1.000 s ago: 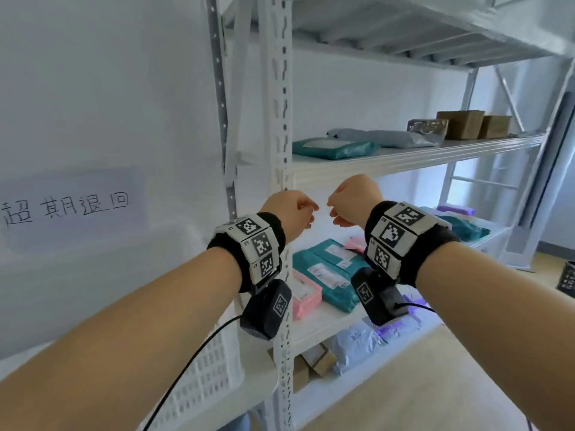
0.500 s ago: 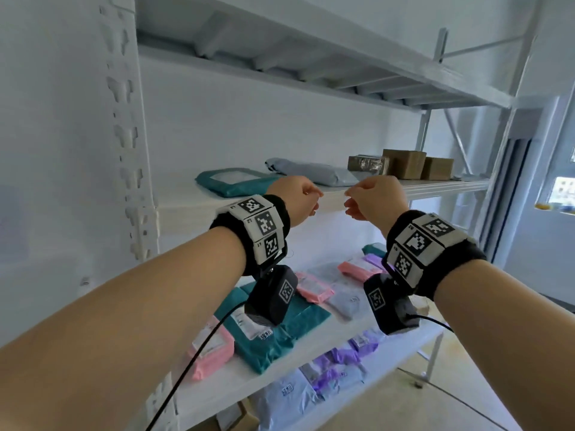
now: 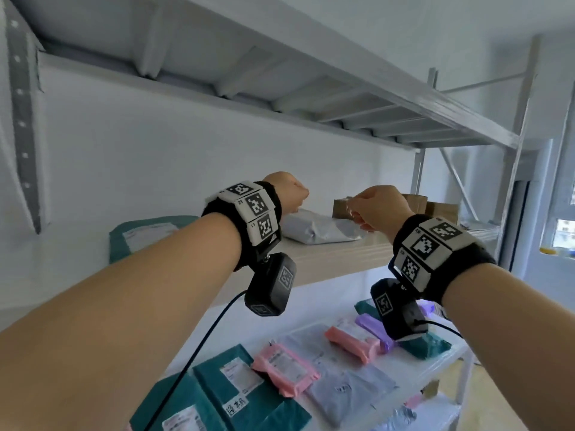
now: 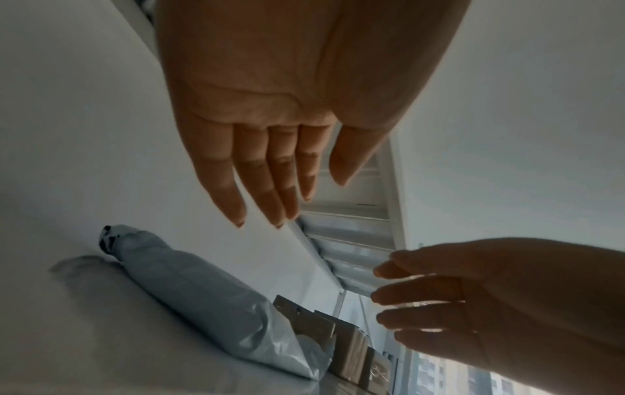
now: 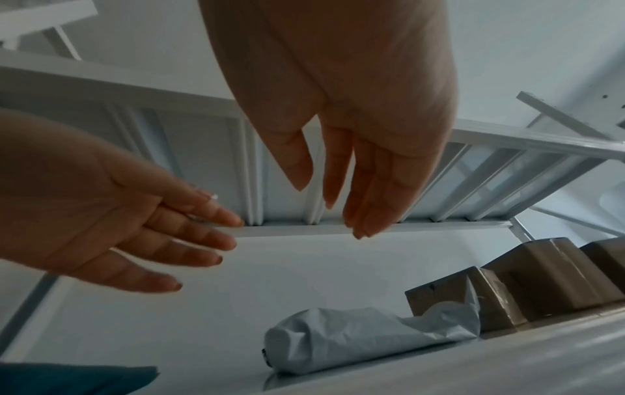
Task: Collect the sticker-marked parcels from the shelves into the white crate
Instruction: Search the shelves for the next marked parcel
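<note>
Grey parcel [image 3: 317, 228] on shelf [image 3: 336, 253] below both hands, left hand [image 3: 287, 194] and right hand [image 3: 378, 209] spread, empty

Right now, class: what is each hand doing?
Left hand: open, fingers straight, holding nothing.
Right hand: open, fingers straight, holding nothing.

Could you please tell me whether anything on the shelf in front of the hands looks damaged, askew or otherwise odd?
Nothing looks damaged. The grey plastic mailer bag lies rumpled and slanted on the white shelf board, its loose end draped against the brown tape-wrapped carton. Both hands are empty.
</note>
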`<state>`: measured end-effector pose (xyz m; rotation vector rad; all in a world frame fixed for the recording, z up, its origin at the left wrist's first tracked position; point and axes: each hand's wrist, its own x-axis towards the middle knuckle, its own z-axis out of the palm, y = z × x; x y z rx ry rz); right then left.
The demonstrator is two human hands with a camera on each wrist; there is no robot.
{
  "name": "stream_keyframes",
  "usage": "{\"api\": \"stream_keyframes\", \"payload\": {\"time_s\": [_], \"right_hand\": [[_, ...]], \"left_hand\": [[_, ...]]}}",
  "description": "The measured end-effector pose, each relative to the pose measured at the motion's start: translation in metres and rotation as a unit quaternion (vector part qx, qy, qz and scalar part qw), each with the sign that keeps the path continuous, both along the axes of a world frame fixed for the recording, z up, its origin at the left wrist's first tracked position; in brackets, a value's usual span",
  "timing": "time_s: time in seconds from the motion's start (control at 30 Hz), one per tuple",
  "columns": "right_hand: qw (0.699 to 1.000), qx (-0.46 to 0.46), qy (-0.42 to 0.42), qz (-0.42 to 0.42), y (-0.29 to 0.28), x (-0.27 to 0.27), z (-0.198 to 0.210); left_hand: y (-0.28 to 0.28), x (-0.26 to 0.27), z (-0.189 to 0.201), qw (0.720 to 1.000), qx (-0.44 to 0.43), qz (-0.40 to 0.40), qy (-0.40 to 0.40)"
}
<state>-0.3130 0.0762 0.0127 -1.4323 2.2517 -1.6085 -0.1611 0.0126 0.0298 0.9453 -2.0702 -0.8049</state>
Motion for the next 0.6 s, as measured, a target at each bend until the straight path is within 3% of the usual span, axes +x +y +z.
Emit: {"api": "stream_keyframes", "payload": {"time_s": [0.17, 0.33, 0.6], "right_hand": [[0.991, 0.121, 0.056, 0.024, -0.044, -0.036, 0.015], [0.966, 0.211, 0.126, 0.077, -0.09, -0.074, 0.019], [0.935, 0.282, 0.118, 0.178, -0.124, -0.138, 0.032]], "left_hand": [[-0.038, -0.035, 0.006, 0.994, 0.064, 0.067, -0.064], [-0.063, -0.069, 0.008, 0.981, 0.06, 0.138, -0.121], [-0.075, -0.111, 0.014, 0.946, 0.072, 0.25, -0.194]]}}
